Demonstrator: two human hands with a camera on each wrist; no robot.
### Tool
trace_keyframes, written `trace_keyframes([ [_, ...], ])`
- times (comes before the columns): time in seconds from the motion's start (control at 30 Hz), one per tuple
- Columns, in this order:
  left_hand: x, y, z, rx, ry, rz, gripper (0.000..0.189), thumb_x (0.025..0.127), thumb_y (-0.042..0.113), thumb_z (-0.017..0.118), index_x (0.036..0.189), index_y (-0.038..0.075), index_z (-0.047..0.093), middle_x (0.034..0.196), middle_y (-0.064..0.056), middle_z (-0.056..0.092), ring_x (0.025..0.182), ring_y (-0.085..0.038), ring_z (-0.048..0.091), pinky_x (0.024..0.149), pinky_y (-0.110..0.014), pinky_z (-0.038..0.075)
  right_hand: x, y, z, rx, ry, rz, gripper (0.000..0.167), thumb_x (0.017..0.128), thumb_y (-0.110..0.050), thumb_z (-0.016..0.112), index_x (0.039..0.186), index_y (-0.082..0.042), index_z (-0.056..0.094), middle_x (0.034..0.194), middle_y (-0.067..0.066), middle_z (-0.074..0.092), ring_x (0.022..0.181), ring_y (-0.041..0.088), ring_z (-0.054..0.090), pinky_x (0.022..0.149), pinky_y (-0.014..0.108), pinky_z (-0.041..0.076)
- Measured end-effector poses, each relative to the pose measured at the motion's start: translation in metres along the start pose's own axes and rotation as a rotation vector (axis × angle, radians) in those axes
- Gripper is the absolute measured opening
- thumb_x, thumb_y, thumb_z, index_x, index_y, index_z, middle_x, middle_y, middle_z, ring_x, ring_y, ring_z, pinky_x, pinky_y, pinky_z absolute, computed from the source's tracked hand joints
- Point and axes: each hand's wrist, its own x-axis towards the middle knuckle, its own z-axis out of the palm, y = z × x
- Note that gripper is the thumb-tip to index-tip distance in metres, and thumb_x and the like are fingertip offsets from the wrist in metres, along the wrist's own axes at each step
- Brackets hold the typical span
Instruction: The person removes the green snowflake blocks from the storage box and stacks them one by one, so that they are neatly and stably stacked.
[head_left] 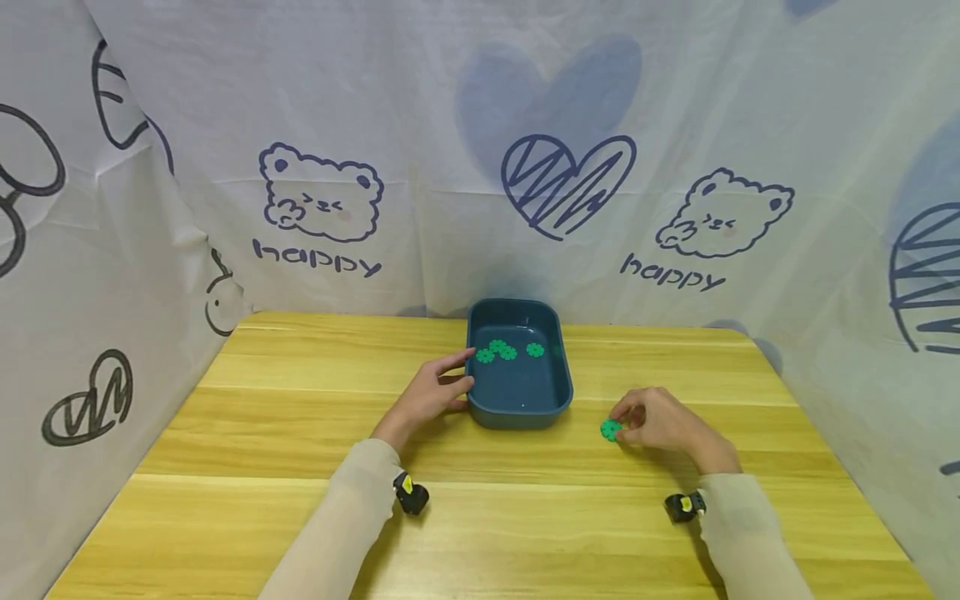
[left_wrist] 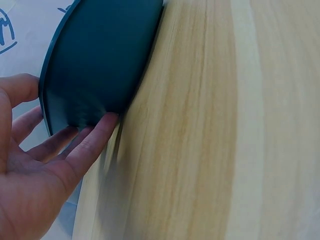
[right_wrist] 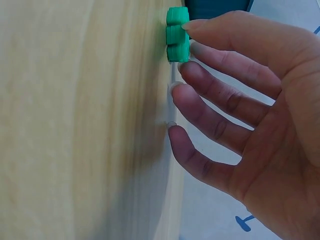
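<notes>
A dark teal rectangular bin [head_left: 521, 419] stands on the table with several green flower-shaped discs inside, among them a lone disc [head_left: 535, 350] on the right. My left hand [head_left: 431, 392] rests against the bin's left side. In the left wrist view, its extended fingers [left_wrist: 92, 145] touch the outer wall while the thumb meets the rim. To the right of the bin, my right hand [head_left: 663, 422] pinches another green flower-shaped disc [head_left: 611, 430] close over the table. The right wrist view shows this disc [right_wrist: 178, 35] edge-on at the thumb tip, the other fingers loosely bent.
The wooden table [head_left: 525, 517] reaches back to a white cloth [head_left: 442, 233] printed with bears and hearts, which also hangs along both sides. Each wrist carries a small black camera, one on the left [head_left: 411, 494] and one on the right [head_left: 684, 507].
</notes>
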Motion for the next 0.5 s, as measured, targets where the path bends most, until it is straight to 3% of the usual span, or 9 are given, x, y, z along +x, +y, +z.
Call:
trace_keyframes([
  [0.5,0.0014,-0.0007,0.0004,0.01,0.013,-0.01,0.056,0.105,0.008,0.055,0.159,0.014,0.041,0.164,-0.02,0.037,0.143,-0.044,0.05,0.1,-0.05,0.059,-0.0007,0.0019,-0.0025,0.009,-0.007,-0.018,0.019,0.083,-0.016,0.083,0.101,-0.008,0.078,0.093,0.0,0.074,0.075,0.005,0.059,0.066,0.021,0.053],
])
